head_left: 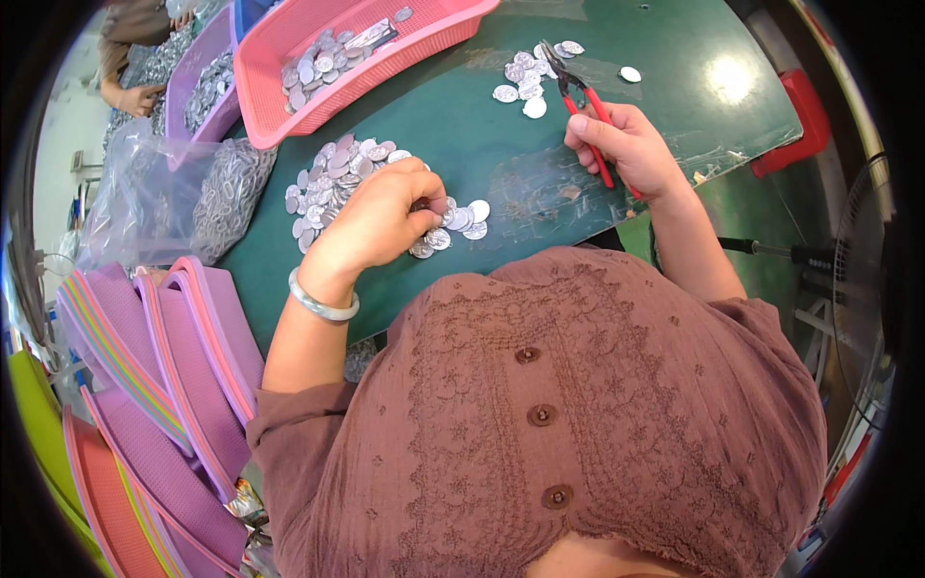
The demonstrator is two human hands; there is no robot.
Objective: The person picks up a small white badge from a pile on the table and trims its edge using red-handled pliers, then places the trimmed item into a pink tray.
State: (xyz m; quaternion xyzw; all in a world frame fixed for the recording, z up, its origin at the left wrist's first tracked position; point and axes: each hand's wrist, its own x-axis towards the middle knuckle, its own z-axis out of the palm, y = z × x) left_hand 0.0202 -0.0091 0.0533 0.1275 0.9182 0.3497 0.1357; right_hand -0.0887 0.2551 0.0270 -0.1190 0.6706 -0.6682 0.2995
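My left hand, with a pale bangle at the wrist, is curled over the table with thumb and fingertips pinched on a silver medal. Several more oval medals lie right beside those fingertips. Behind the hand spreads a larger heap of medals, partly covered by it. My right hand is closed round red-handled pliers. Their dark jaws point away from me, over a smaller group of medals. Whether the jaws grip anything is too small to tell.
A pink basket holding medals stands at the back left of the green table. Beside it are a purple basket and a clear bag of metal links. Stacked purple baskets stand at left. Another person's hand shows far left.
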